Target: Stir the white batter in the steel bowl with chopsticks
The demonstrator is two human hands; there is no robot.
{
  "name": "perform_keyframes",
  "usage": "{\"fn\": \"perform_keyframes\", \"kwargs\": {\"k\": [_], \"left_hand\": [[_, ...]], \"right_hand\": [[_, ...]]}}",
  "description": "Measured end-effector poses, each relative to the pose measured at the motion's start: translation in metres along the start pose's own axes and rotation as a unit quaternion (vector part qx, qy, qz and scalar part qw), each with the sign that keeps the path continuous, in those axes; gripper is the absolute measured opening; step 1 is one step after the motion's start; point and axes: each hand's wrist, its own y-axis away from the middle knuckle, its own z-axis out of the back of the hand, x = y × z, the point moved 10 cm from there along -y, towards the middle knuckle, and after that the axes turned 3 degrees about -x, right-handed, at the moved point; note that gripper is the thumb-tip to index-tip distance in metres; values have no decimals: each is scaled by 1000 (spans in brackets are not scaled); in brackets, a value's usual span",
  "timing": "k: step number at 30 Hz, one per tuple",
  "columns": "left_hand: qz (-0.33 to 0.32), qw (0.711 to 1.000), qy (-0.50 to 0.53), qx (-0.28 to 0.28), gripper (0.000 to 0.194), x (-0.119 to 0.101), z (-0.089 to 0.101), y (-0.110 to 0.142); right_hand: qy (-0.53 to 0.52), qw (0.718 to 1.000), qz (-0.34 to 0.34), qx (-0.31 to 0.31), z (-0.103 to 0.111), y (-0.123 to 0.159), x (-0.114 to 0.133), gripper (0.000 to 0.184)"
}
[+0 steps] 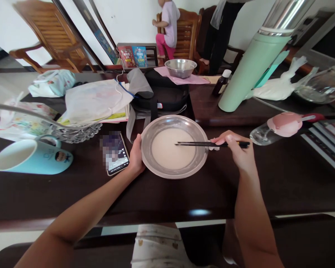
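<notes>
A wide metal bowl [149, 163] of milky white liquid [170, 152] is in front of me on the dark table. My left hand [136, 154] grips the bowl's left side, thumb by the rim and the other fingers hidden behind or under it. In my right hand [234, 147] is a pair of black chopsticks [195, 143], held nearly level, with their tips over the liquid. I cannot tell whether the tips touch it. Something small and white [214, 145] shows between the bowl's right rim and my right fingers. Beside my left wrist lies a phone [117, 160] with its screen lit.
A light-blue mug [30, 158] and glass dish [75, 134] are at left. Behind are a black bag [162, 93] and small metal bowl [181, 69]. At right stand a tall green flask [242, 74], brown bottle [222, 82] and pink-topped cup [279, 128]. Two people are beyond the table.
</notes>
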Motion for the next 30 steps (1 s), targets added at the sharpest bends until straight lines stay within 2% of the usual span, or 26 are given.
{"fn": "perform_keyframes", "kwargs": {"k": [2, 6, 8, 10, 13, 17, 19, 22, 25, 27, 30], "left_hand": [[-2, 1000, -3, -1, 45, 0, 0, 0], [2, 1000, 8, -1, 40, -2, -3, 2], [4, 1000, 15, -8, 39, -3, -3, 3], [7, 1000, 17, -14, 38, -2, -1, 2], [8, 1000, 10, -10, 40, 0, 1, 0], [-4, 1000, 2, 7, 44, 0, -1, -2], [-5, 1000, 8, 12, 43, 0, -3, -1], [6, 1000, 18, 8, 41, 1, -5, 0], [11, 1000, 18, 3, 41, 1, -4, 1], [9, 1000, 13, 5, 42, 1, -4, 1], [2, 1000, 6, 16, 44, 0, -5, 1]], "right_hand": [[-18, 1000, -2, 14, -3, 1, 1, 40], [-3, 996, -10, 87, -22, 3, 2, 37], [16, 997, -8, 75, -20, 2, 1, 34], [18, 999, -10, 35, -10, 1, 0, 33], [-7, 1000, -6, -1, 1, 0, 0, 39], [1, 997, -8, 72, -18, 2, 2, 36], [19, 996, -5, 88, -23, 3, 2, 32], [25, 999, -5, 30, -10, 0, 1, 31], [-4, 1000, -8, -21, 4, 0, 0, 39], [-19, 1000, -10, 8, -3, 1, 1, 42], [-5, 997, -12, 81, -21, 3, 2, 38]]}}
